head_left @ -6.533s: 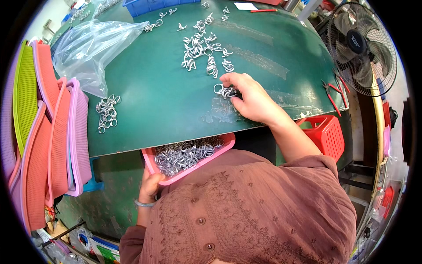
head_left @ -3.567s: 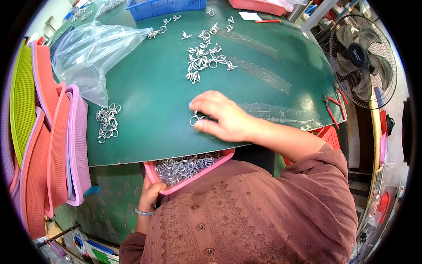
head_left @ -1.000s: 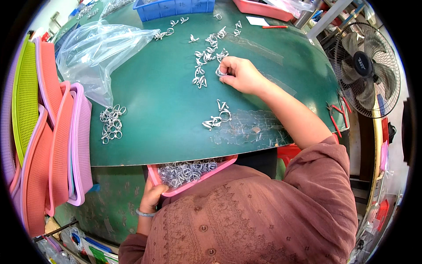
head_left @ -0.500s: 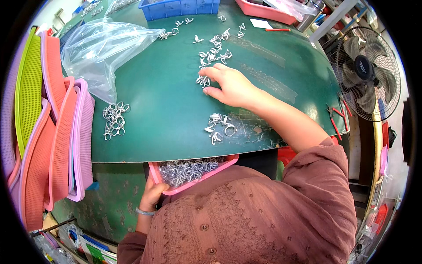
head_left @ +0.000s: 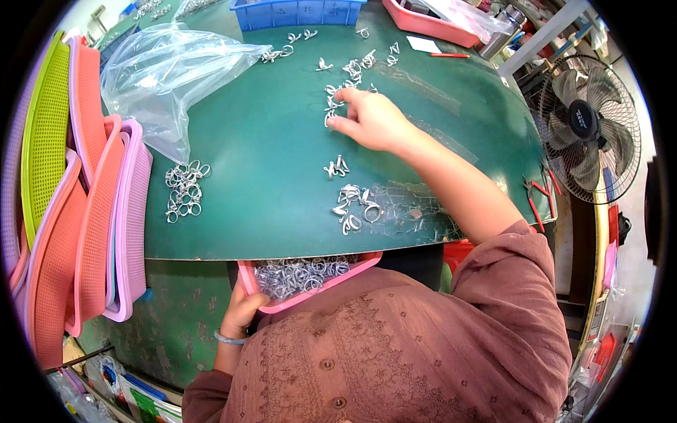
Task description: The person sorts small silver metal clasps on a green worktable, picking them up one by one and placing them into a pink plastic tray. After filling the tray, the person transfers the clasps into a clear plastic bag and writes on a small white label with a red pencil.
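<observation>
My right hand (head_left: 372, 120) reaches over the green table, thumb and index finger apart at a cluster of silver metal rings (head_left: 331, 106); part of that cluster is hidden by the hand. Closer to me lie a small group of rings (head_left: 337, 167) and a larger group (head_left: 350, 201). At the table's near edge, my left hand (head_left: 243, 310) grips the left rim of a pink basket (head_left: 321, 290). Many silver rings (head_left: 300, 275) fill this basket, which sits against my body, its far side partly under the tabletop.
Another ring pile (head_left: 185, 190) lies at left, below a clear plastic bag (head_left: 159, 84). Stacked plastic baskets (head_left: 92, 190) line the left side. A blue bin (head_left: 300, 14) and a pink tray (head_left: 427, 25) stand at the back. Red-handled pliers (head_left: 539, 197) and a fan (head_left: 585, 120) are right.
A small group of rings, earlier under my right hand, now lies nearer to me. My right hand has moved farther away to the other rings. My left hand keeps its grip on the basket.
</observation>
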`<control>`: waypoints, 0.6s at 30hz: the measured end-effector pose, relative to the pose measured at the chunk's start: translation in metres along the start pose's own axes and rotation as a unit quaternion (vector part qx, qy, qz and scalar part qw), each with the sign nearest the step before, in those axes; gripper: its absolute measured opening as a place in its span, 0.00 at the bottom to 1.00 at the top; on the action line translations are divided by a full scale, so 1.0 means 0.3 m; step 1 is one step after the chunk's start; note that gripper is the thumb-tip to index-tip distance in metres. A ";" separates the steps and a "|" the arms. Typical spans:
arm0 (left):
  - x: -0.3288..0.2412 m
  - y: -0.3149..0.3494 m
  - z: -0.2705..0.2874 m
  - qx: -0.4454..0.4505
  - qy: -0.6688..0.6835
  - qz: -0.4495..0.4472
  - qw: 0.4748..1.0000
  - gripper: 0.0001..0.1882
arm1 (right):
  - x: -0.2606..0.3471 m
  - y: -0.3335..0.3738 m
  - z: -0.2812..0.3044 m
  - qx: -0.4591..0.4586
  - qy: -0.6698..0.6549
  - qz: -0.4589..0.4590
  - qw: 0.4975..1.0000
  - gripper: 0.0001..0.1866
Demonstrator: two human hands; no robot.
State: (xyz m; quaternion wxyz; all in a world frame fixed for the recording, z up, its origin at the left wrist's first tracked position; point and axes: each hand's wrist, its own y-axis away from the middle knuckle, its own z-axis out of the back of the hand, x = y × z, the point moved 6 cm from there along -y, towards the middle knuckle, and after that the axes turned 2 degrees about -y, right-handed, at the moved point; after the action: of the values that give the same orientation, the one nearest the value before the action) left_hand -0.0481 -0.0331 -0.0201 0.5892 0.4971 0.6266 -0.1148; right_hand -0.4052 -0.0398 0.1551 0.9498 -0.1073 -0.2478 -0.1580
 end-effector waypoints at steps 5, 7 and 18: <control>0.003 0.004 0.004 -0.011 0.003 0.011 1.000 0.49 | 0.009 -0.025 -0.048 0.012 0.039 -0.009 0.999 0.18; 0.014 0.002 0.018 -0.013 -0.013 -0.005 1.000 0.48 | 0.035 -0.007 -0.055 0.042 0.016 0.028 0.999 0.16; 0.002 0.000 0.008 0.000 -0.025 -0.007 1.000 0.47 | 0.041 0.002 0.032 -0.008 0.074 0.115 0.991 0.12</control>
State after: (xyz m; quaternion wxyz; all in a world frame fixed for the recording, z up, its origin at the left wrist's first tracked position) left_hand -0.0465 -0.0345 -0.0212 0.6036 0.4899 0.6152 -0.1311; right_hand -0.3991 -0.0395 0.1694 0.9765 -0.1310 -0.1613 -0.0570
